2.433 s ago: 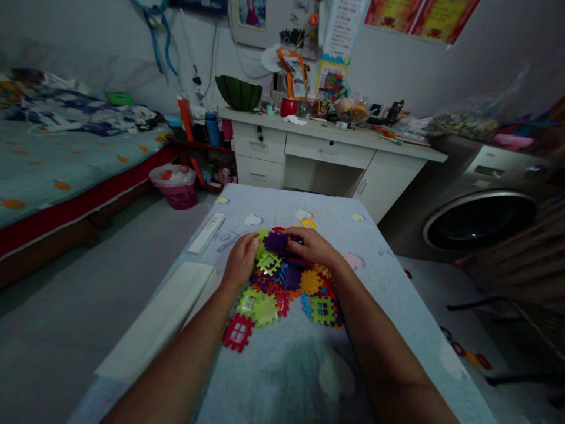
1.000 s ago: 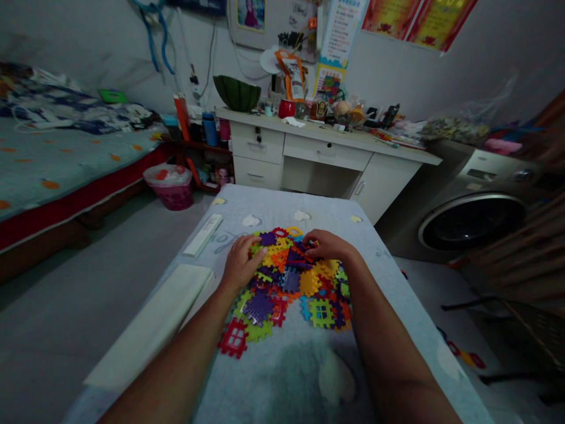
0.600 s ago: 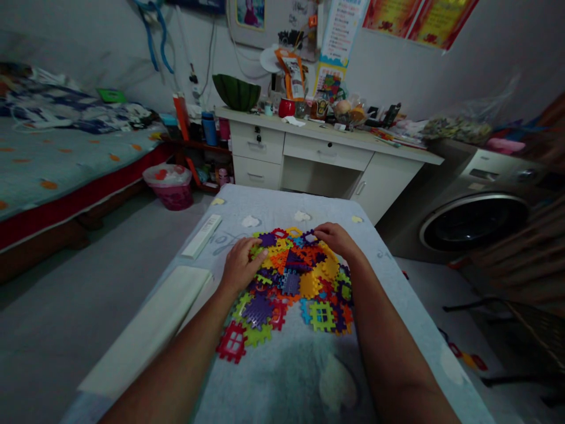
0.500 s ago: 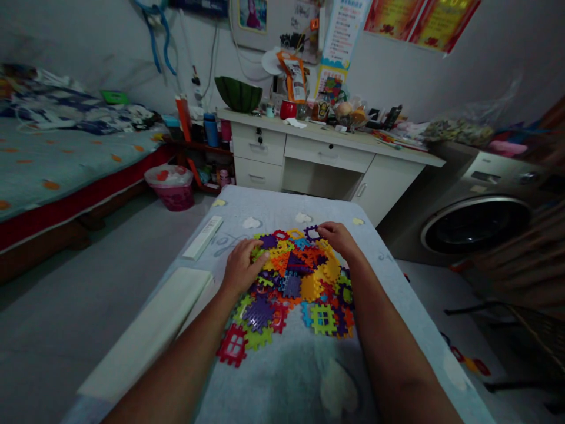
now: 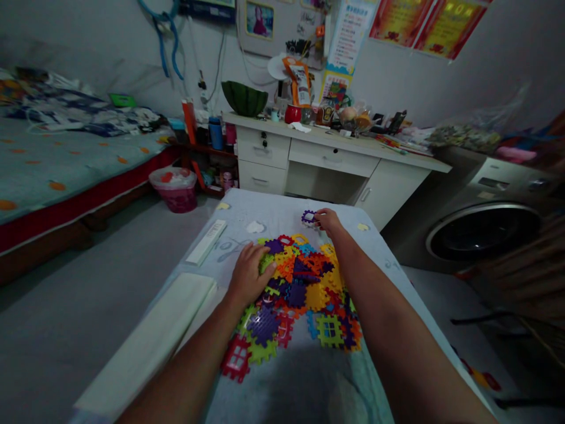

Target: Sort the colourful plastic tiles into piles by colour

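A heap of colourful interlocking plastic tiles (image 5: 296, 293) lies on the cloth-covered table (image 5: 300, 377). My right hand (image 5: 329, 221) is beyond the heap's far edge, its fingers pinching a purple frame tile (image 5: 309, 218) with an open middle. At the heap's left side, my left hand (image 5: 253, 271) rests with fingers apart, touching the tiles near a green piece. A red window tile (image 5: 236, 358) lies at the near left, and a green window tile (image 5: 329, 330) at the near right.
Left of the heap are a small white box (image 5: 206, 242) and a long pale folded piece (image 5: 154, 335). Past the table stands a white desk (image 5: 265, 150) with clutter on top. A washing machine (image 5: 477, 212) is at the right, a pink bin (image 5: 175, 191) at the left.
My right hand has moved away from me with the purple frame tile, from the heap's far edge to beyond it. My left hand stays at the heap's left side.
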`<state>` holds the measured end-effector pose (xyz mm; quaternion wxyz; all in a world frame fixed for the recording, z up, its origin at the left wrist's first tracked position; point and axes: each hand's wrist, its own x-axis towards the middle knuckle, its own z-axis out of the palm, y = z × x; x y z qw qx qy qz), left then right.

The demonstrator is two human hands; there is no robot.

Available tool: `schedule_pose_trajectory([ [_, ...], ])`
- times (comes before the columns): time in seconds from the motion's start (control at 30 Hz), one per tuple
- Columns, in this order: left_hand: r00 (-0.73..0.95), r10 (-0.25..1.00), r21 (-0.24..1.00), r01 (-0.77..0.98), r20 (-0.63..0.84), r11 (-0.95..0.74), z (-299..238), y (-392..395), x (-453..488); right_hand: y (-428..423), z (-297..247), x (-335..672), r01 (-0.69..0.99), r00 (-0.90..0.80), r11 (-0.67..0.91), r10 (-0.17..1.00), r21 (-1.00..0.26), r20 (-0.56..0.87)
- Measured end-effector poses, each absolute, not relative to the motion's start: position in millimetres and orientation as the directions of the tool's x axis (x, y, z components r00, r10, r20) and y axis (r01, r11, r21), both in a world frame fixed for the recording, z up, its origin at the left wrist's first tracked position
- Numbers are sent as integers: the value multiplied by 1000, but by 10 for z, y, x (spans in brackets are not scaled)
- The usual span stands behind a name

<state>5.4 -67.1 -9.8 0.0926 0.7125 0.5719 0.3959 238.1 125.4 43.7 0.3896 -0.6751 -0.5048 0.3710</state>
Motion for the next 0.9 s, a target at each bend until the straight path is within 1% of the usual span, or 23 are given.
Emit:
schedule_pose_trajectory([
  [0.17,40,872,619,689,488,-378,-54,-690,68,1366,311,2339,448,236,-205,966,-870,-106],
  [0.3,2,882,668,652,471,-358,-10,-699,64,1403,235,2416,528,199,-176,977,-831,-80],
  [0.47,-60,882,693,645,467,-323,-2,-686,55,1342,217,2608,667,96,-70,995,-742,-8],
  [0.6,-85,884,704,642,459,-303,-15,-677,54,1240,231,2680,766,-38,31,999,-642,2],
  [0.77,-86,895,721,629,438,-292,-36,-671,50,1239,239,2599,831,-162,137,987,-539,2],
  [0.9,-72,905,724,627,420,-286,-31,-668,48,1276,218,2490,860,-197,167,980,-481,-12],
])
